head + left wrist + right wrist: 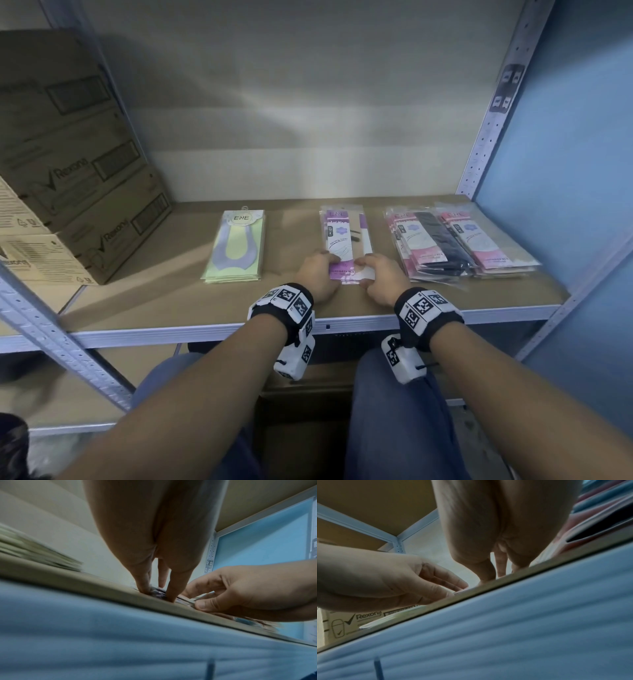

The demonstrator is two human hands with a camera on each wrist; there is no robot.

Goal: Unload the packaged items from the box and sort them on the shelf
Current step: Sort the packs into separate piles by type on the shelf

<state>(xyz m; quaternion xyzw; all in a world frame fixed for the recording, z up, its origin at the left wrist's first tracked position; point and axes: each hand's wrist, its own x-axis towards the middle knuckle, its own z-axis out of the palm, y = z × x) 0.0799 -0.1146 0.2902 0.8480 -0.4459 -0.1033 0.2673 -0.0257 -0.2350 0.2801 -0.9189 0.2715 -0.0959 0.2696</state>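
Observation:
A purple packaged item (343,236) lies flat at the middle of the brown shelf board (164,298). Both hands hold its near end. My left hand (330,265) pinches the left corner, fingers on top and thumb at the edge. My right hand (363,272) pinches the right corner the same way. The left wrist view shows my left fingertips (145,589) pressed onto the packet and my right hand (197,599) clamping its edge. A stack of green packets (236,246) lies to the left. On the right sits a pile of pink and black packets (455,243).
Stacked Rexona cartons (85,192) fill the shelf's left end. Perforated metal uprights (493,113) and a blue wall (565,171) close the right side. Below the shelf edge (205,330), a brown cardboard surface (308,428) shows between my knees.

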